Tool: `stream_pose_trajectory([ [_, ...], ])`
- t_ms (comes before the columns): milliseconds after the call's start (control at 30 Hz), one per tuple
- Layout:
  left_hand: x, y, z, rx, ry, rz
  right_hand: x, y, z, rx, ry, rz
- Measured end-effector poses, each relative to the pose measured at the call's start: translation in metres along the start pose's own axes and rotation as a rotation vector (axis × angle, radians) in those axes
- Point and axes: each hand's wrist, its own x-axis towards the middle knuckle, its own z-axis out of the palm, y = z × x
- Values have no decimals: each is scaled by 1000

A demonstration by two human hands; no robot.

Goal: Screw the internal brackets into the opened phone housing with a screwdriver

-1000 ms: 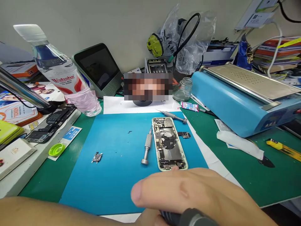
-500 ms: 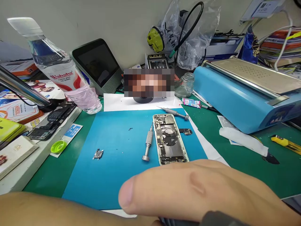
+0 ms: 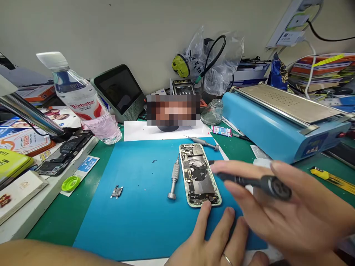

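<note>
An opened smartphone (image 3: 200, 181), its battery and boards showing, lies on the blue mat (image 3: 122, 225). My left hand (image 3: 212, 240), with a ring, has its fingers spread, one fingertip at the phone's lower edge. My right hand (image 3: 266, 207), slightly blurred, grips a black screwdriver (image 3: 255, 183) to the right of the phone; its tip points toward the phone, and whether it touches cannot be told. A grey precision screwdriver (image 3: 174, 179) lies left of the phone, another grey precision screwdriver (image 3: 203, 142) beyond its top end. A small metal part (image 3: 117, 191) sits at the mat's left.
At the left stand a water bottle (image 3: 85, 103), a smart display (image 3: 119, 90) and a white ledge (image 3: 24, 221) bearing phone parts. A glass jar (image 3: 213, 112) and a blue heating-plate machine (image 3: 266, 118) stand at the right, near a yellow cutter (image 3: 332, 179).
My right hand has moved forward from close to the camera, bringing the black screwdriver beside the phone. My left hand has come into view at the phone's lower edge. The view has tilted up slightly.
</note>
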Motion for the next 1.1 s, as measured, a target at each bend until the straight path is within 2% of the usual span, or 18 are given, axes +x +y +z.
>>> stream_pose_trajectory([
  [33,0,-3,3,51,81,-31,3,10,-3,-42,38,-40],
  [133,1,-6,7,117,183,-55,10,29,-1,-135,208,-158],
  [300,1,-3,6,104,217,-56,8,41,12,-138,157,-202],
  [467,1,-11,-3,107,170,16,10,49,17,-218,147,-120],
  [700,0,-19,-24,-17,-87,90,11,48,19,-166,201,-17],
  [867,2,-19,-24,-58,-106,90,4,40,20,-113,169,19],
  [1100,2,-19,-23,-46,-95,91,1,33,21,-238,88,-70],
])
